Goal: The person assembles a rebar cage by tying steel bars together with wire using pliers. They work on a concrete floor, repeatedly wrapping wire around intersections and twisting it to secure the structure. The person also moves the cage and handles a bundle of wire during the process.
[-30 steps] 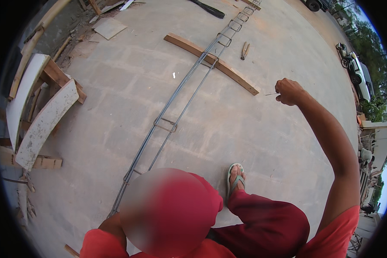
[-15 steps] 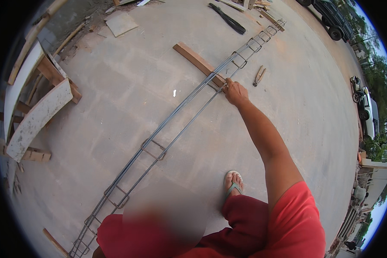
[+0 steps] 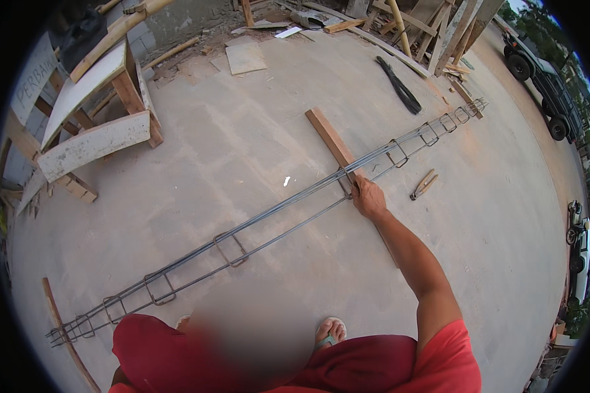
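A long, narrow rebar cage (image 3: pixel 288 198) of steel bars and square stirrups runs diagonally across the concrete floor, from the lower left to the upper right. My right hand (image 3: pixel 368 198) is closed on it at a stirrup, where the cage crosses over a wooden beam (image 3: pixel 331 139). What lies inside the fingers is partly hidden. Beyond the hand, to its right, rest pincers (image 3: pixel 425 185) with their handles apart. My left hand is out of sight. A blurred patch covers the lower middle of the picture.
A wooden strip (image 3: pixel 60 321) lies under the cage's near end and a short board (image 3: pixel 465 97) under its far end. Black wire bundle (image 3: pixel 398 85) sits farther back. Left stands a wooden table-like frame (image 3: pixel 98 141); scrap timber lines the back. Vehicles are parked at right.
The view has turned, so the cage now lies flatter across the picture and its near end shows. My right hand keeps its hold beside the wooden beam.
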A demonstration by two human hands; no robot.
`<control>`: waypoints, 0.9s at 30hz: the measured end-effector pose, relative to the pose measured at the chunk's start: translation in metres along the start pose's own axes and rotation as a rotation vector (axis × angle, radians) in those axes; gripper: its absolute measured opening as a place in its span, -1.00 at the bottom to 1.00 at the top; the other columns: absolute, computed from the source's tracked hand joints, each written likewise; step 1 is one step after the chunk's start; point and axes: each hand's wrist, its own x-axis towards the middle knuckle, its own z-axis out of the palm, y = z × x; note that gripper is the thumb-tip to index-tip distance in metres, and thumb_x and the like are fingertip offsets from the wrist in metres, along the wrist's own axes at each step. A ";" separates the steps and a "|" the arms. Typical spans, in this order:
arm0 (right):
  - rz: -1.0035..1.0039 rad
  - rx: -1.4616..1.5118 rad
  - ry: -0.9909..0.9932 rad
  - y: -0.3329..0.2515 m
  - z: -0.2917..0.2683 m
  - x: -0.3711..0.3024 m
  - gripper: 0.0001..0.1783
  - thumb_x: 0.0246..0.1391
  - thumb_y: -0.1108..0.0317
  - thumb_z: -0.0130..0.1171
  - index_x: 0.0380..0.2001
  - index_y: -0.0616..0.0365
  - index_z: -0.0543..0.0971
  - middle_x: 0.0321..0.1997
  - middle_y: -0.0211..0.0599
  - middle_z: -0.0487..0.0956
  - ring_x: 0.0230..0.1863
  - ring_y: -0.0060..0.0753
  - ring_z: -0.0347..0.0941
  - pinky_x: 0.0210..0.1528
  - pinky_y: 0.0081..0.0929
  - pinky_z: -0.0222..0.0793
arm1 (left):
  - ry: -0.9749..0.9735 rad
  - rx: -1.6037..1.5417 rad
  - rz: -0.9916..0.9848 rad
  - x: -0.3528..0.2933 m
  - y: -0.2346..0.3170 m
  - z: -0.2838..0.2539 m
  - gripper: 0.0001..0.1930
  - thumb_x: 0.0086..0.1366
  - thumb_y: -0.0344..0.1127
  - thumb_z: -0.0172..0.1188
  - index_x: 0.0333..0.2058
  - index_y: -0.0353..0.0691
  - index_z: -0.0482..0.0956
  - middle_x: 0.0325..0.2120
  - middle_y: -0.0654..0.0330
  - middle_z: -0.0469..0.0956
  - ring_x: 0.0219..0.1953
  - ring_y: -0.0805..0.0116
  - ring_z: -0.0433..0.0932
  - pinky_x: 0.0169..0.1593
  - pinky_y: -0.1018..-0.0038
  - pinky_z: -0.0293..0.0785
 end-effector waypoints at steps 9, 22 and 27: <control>-0.134 0.130 -0.060 -0.052 0.025 -0.023 -0.82 0.20 0.39 0.27 -0.26 0.20 0.46 -0.26 0.06 0.65 -0.26 0.31 0.63 -0.22 0.13 0.54 | 0.111 -0.246 -0.736 0.040 0.119 -0.045 -0.76 0.33 -0.14 0.26 -0.36 -0.20 0.68 -0.53 0.03 0.62 -0.02 -0.12 0.64 0.48 -0.25 0.03; -0.265 0.121 -0.142 -0.100 0.042 -0.038 -0.84 0.14 0.42 0.28 -0.30 0.23 0.50 -0.33 0.04 0.65 -0.35 0.24 0.65 -0.29 0.08 0.57 | -0.264 -0.288 -0.300 0.106 0.140 -0.010 -0.75 0.33 0.00 0.27 -0.22 0.02 0.73 0.05 -0.34 0.50 0.23 -0.60 0.33 0.36 -0.42 0.15; -0.232 0.112 -0.121 -0.103 0.044 -0.040 -0.84 0.10 0.44 0.29 -0.29 0.22 0.52 -0.33 -0.01 0.65 -0.39 0.19 0.65 -0.33 0.02 0.57 | -0.122 -0.212 -0.213 0.106 0.149 -0.005 -0.76 0.31 -0.02 0.26 -0.19 0.03 0.75 0.00 -0.24 0.60 0.18 -0.63 0.37 0.29 -0.44 0.25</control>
